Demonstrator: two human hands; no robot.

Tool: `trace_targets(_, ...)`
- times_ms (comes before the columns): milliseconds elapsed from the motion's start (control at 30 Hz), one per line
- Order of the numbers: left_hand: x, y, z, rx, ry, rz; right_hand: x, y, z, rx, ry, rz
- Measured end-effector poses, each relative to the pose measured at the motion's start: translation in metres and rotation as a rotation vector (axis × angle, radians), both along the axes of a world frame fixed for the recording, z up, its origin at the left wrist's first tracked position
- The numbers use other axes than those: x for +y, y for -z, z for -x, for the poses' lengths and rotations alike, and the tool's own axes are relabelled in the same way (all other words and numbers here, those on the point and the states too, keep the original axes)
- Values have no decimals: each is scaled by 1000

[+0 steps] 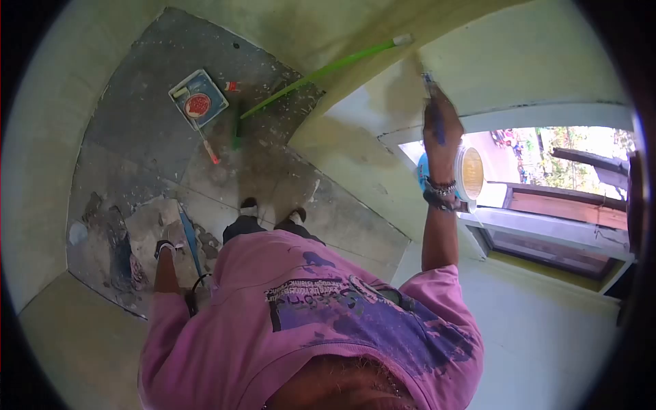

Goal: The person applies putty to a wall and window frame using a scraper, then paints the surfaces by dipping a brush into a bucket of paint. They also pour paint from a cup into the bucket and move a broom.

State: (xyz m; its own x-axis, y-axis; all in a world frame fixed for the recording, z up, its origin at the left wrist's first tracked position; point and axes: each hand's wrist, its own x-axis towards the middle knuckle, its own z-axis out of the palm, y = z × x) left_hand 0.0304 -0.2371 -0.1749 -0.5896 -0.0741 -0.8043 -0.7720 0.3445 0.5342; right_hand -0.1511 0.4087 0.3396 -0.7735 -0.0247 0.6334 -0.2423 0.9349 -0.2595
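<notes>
My right hand (pixel 443 126) is raised against the pale green wall (pixel 519 65), fingers closed around a blue-handled paintbrush (pixel 429 83). The brush tip points up along the wall, near a darker shadowed patch. Just behind my right wrist, a paint bucket (pixel 471 172) with a yellowish inside stands at the window sill. My left hand (pixel 165 250) hangs low on the other side, above the littered floor; a dark, white-edged shape shows at it, and its fingers cannot be made out. Close to it in this view is a long blue strip (pixel 191 239).
A paint tray (pixel 217 96) with a red-handled roller (pixel 210 150) lies on the grey floor (pixel 137 147). A green broom (pixel 321 74) leans against the wall. Rubble and crumpled sheets (pixel 119 246) lie at the left. The open window (pixel 547 160) is at the right.
</notes>
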Motion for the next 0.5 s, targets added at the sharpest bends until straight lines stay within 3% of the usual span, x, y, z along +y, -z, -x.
trace_targets(100,11,6,-15,54,-15,-73,-12,4,-7,50,38,-66)
trace_targets(167,15,6,-17,13,-89,-177,-4,50,-9,35,17,-132)
trace_targets(200,12,5,-15,-64,-158,-270,0,84,-10,-89,-30,-36)
trace_targets(267,8,6,-8,-217,-295,-444,2,145,-2,-214,12,-106)
trace_targets(333,6,4,-2,-302,-394,-552,13,204,8,-378,-85,-69)
trace_targets(433,-7,-7,7,-334,-491,-597,17,200,23,-383,-61,45)
trace_targets(500,-18,-15,11,-356,-555,-621,28,140,31,-312,-27,26)
